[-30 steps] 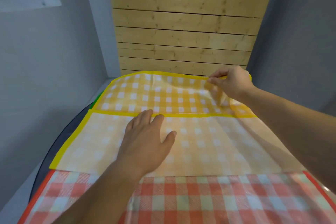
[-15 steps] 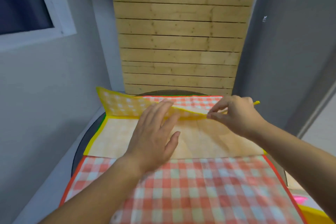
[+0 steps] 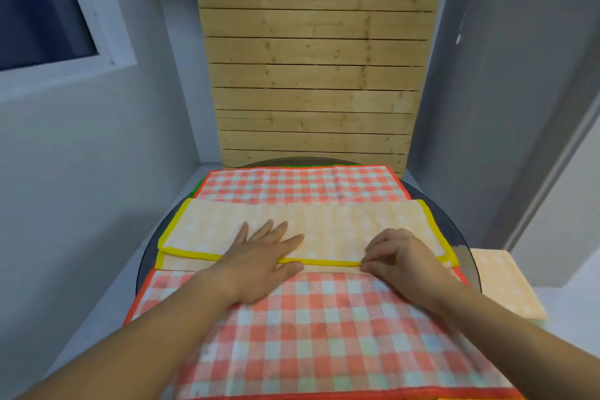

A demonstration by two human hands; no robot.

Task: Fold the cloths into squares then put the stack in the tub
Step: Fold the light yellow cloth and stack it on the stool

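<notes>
A yellow-edged checked cloth (image 3: 341, 224) lies folded in half as a long strip across the middle of a red checked cloth (image 3: 302, 328). My left hand (image 3: 259, 256) rests flat on the strip with its fingers spread, over the near yellow hem. My right hand (image 3: 399, 256) pinches that hem near the strip's right part, fingers curled. The red cloth is spread flat under both arms and shows again beyond the strip. No tub is in view.
The cloths lie on a round dark glass table (image 3: 461, 237) set in a corner, with grey walls on both sides and a wooden slat panel (image 3: 311, 75) behind. A folded pale yellow cloth (image 3: 506, 286) sits to the right, off the table. A green edge (image 3: 195, 191) peeks out at the far left.
My right hand drew the far edge of the yellow cloth toward me and laid it on the near edge, folding it in half. My left hand shifted nearer and now presses the fold.
</notes>
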